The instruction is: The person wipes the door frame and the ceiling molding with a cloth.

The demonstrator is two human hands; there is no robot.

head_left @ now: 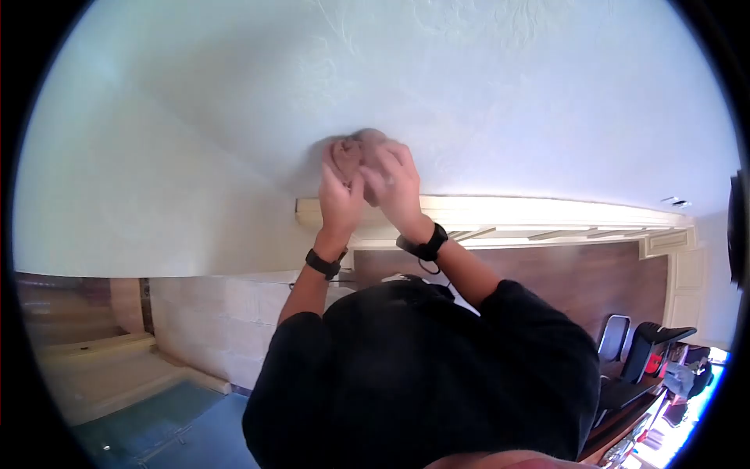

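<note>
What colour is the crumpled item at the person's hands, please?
The crumpled item is reddish brown, showing best in the head view.

"What's that brown cloth point(347, 160) like, above the cream trim point(484, 209)?"

"Matt fabric, soft-looking and creased into folds."

"And the wall point(500, 102) above the trim?"

"Pale and low in shine, smooth in places, with raised, swirling texture in others."

"The trim itself?"

"Smooth and painted-looking, with a faint sheen."

"Below it?"

"The shirt point(445, 375) is matt black cloth. The wristbands point(428, 244), just by the trim, are black too; plastic or fabric, I can't tell."

"And the chair point(615, 338), below the trim's right end?"

"Its rim shines like metal."
</note>
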